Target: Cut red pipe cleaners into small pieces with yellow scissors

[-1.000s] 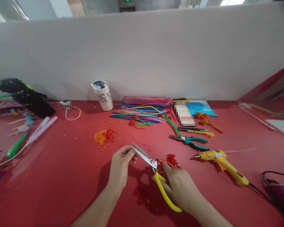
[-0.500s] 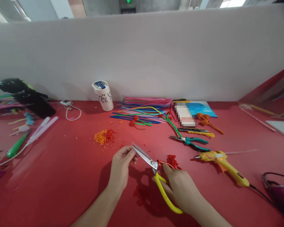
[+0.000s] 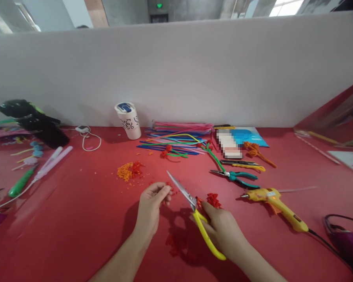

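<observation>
My left hand [image 3: 154,201] is closed in a pinch, with thumb against forefinger; whatever sits between the fingertips is too small to make out. Small red fuzzy bits [image 3: 170,188] show right beside those fingertips. Wrapped around yellow-handled scissors [image 3: 189,197], my right hand [image 3: 222,227] keeps the blades together, their tips pointing up and left, apart from the left fingers. A red fuzzy bunch [image 3: 213,200] shows just beyond the right hand. More red fuzzy pieces [image 3: 175,244] lie between my forearms, partly in shadow.
Orange and red clippings [image 3: 126,171] lie beyond my left hand. Pipe cleaners [image 3: 176,137] spread along the partition, near a white tumbler [image 3: 129,121]. On the right are teal-handled pliers [image 3: 235,176], a cutter knife [image 3: 238,162] and a yellow glue gun [image 3: 278,201] with its cord.
The scissors have drawn back a little to the right, from the left fingertips. Red bits now show beside those fingers. My left hand has stayed nearly in place.
</observation>
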Demonstrator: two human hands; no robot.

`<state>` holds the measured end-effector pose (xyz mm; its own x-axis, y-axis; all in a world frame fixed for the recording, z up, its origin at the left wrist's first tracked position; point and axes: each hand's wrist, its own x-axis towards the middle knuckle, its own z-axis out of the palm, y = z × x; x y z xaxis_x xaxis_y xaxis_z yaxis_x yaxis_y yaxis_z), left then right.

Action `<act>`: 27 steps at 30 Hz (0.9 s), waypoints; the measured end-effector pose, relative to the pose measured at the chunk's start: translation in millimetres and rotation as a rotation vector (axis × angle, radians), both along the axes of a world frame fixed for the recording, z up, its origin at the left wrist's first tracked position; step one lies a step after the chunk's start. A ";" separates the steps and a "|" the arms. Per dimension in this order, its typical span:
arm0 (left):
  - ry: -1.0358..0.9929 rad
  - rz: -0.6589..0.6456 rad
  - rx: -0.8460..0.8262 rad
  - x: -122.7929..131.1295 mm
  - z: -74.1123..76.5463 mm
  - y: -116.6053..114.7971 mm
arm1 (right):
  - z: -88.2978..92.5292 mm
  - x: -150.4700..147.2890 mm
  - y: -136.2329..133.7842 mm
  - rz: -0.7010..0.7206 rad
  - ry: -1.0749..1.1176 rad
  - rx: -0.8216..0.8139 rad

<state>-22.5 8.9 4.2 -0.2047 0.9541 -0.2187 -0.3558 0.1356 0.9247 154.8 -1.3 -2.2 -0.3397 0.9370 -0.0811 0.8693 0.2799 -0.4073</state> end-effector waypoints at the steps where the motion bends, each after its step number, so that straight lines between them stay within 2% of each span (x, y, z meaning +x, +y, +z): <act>1: 0.021 -0.017 -0.001 0.1 -0.1 -0.4 | 2.9 -1.4 1.9 -0.032 0.076 -0.054; 4: 0.161 -0.116 0.003 1.2 0.7 -2.5 | 14.0 -7.8 6.6 -0.099 0.388 -0.182; 7: 0.472 -0.275 0.094 5.8 2.7 -6.8 | 21.0 -15.0 8.5 -0.194 0.660 -0.320; 9: 0.688 -0.366 0.215 10.5 3.2 -10.9 | 20.7 -17.8 8.6 -0.229 0.672 -0.327; 12: 0.844 -0.460 0.301 17.0 0.7 -16.3 | 16.4 -16.9 8.7 -0.191 0.700 -0.269; 16: 0.901 -0.500 0.317 19.7 -7.2 -17.4 | 13.1 -10.6 7.7 -0.095 0.659 -0.203; 21: 0.941 -0.506 0.353 19.2 -14.8 -15.7 | 10.2 -10.7 3.6 -0.118 0.537 -0.106; 25: 0.990 -0.539 0.396 17.9 -11.2 -14.9 | 9.4 -7.1 6.0 -0.131 0.508 -0.124; 27: 1.028 -0.493 0.404 13.9 -7.7 -11.6 | 10.8 2.4 11.2 -0.178 0.490 -0.132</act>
